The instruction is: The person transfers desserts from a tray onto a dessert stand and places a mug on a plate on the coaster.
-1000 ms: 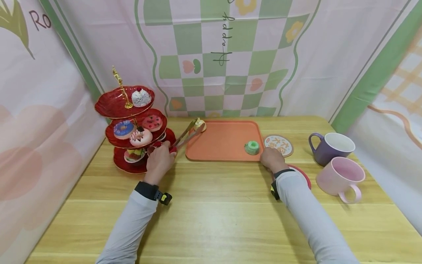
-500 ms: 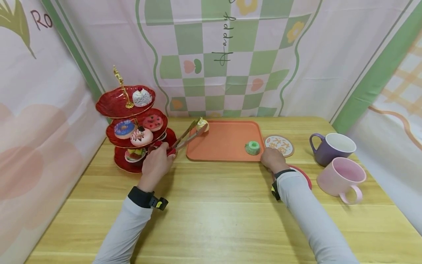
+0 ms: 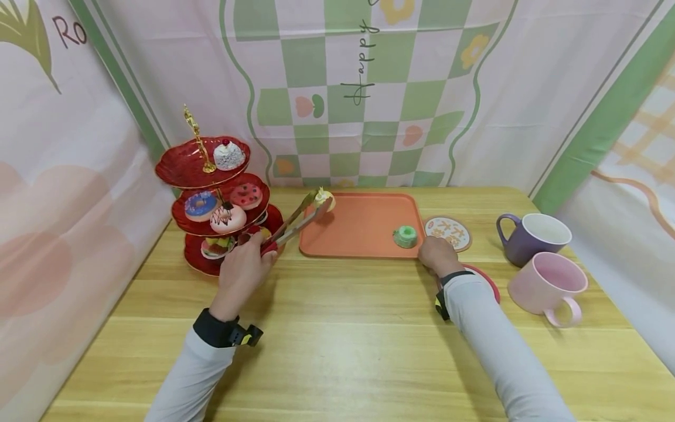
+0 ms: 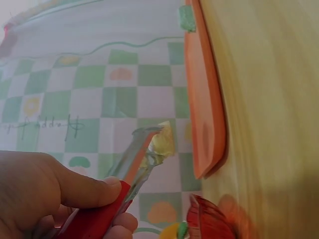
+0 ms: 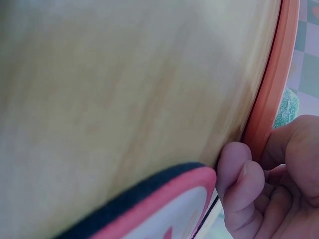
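My left hand (image 3: pixel 242 264) grips the red handles of a pair of tongs (image 4: pixel 97 214). Between the tong tips is a small cream-coloured pastry (image 3: pixel 323 201), held above the far left corner of the orange tray (image 3: pixel 358 225); the left wrist view shows a gap between pastry and tray. At the tray's near right corner, my right hand (image 3: pixel 437 255) holds the rim, its fingers curled and its thumb against the edge in the right wrist view. A green ring-shaped cake (image 3: pixel 405 236) sits on the tray close to that hand.
A red three-tier stand (image 3: pixel 179 167) with several pastries stands left of the tray. To the right lie a round patterned coaster (image 3: pixel 448 232) and a red-rimmed coaster (image 3: pixel 487 281), partly under my right forearm. Farther right are a purple mug (image 3: pixel 519 252) and a pink mug (image 3: pixel 535 287).
My left hand has drawn slightly left and toward me, while the tong tips and pastry have shifted a little right over the tray corner. My right hand stays at the tray.
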The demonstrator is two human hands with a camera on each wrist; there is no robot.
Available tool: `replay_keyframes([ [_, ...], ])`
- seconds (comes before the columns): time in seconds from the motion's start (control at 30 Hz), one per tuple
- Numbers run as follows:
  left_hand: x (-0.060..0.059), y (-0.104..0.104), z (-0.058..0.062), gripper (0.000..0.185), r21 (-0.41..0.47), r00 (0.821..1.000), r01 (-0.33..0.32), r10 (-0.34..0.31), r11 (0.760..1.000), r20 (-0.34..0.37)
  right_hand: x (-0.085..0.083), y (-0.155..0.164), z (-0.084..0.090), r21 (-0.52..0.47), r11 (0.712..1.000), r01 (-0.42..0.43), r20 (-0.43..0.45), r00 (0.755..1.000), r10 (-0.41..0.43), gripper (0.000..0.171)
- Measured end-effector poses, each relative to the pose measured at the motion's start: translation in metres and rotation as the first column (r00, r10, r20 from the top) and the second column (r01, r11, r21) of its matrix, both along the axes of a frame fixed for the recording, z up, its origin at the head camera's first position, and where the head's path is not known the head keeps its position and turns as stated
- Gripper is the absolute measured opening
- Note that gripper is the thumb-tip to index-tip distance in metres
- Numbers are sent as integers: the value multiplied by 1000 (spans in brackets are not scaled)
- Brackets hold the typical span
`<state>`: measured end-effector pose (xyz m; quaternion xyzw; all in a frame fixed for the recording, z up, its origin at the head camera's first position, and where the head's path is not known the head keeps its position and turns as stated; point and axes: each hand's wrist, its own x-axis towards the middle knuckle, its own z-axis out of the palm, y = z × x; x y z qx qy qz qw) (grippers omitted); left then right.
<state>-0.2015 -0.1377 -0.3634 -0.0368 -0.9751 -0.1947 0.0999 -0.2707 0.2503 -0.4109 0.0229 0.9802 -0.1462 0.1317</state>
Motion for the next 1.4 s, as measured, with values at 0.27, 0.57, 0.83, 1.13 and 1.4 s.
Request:
replay_keyframes([
  [0.27,11,-1,10,27,3,1000,8,-8,1000,18,1,0,3,-8,1000,15,13,1000,-15,28],
  [0.57,26,-6,26,26,42,997,37,-40,998,60,-1,0,0,-14,1000,10,13,1000,-9,28],
  [0.83,40,-11,42,26,34,998,43,-45,998,54,-2,1,-1,18,1000,-13,-16,1000,14,27],
  [1.13,58,-16,53,25,19,997,71,-71,997,-1,-1,1,-3,17,1000,-3,-7,1000,3,27],
  [1.4,76,-22,65,29,16,997,54,-53,998,-56,-1,0,-2,8,1000,-3,-7,1000,3,28],
])
